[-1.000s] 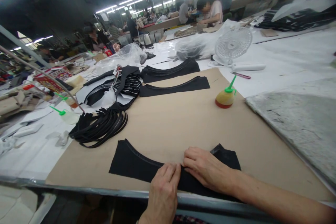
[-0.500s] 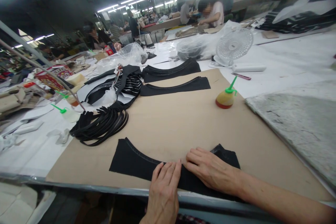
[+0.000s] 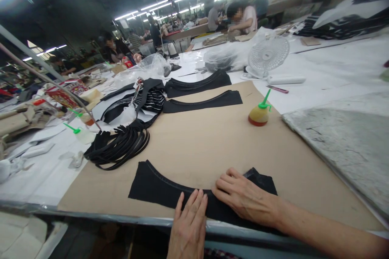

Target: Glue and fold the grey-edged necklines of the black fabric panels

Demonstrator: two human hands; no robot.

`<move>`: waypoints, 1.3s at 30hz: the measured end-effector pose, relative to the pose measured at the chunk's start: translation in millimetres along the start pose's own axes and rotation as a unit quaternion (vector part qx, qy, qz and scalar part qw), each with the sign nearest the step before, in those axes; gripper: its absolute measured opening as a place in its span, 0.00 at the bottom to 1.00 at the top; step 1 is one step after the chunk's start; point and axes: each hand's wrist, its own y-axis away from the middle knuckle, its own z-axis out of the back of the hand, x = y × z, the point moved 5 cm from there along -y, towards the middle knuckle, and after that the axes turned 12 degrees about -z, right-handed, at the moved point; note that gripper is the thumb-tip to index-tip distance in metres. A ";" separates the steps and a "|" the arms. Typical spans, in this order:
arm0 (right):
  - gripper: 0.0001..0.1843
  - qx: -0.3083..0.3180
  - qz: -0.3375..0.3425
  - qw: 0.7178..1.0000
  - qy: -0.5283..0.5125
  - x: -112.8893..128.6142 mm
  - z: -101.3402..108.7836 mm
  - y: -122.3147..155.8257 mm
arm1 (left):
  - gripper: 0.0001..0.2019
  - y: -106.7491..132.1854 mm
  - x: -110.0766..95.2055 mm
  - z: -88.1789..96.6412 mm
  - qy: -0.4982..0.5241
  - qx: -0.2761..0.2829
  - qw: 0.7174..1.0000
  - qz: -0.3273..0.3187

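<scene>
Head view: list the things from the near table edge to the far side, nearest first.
Black cloth piece → bundle of black strips → squeeze bottle → single curved black piece → stack of curved black pieces → white fan.

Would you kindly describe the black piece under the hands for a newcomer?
On the big brown board, a curved black piece lies along the near edge. Unlike the similar pieces at the far end, the left hand and right hand touch it.
</scene>
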 end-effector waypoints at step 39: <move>0.10 0.021 -0.041 0.998 -0.051 -29.4 23.0 17.0 | 0.22 -48.3 -18.7 -7.6 0.053 -0.070 0.996 -0.001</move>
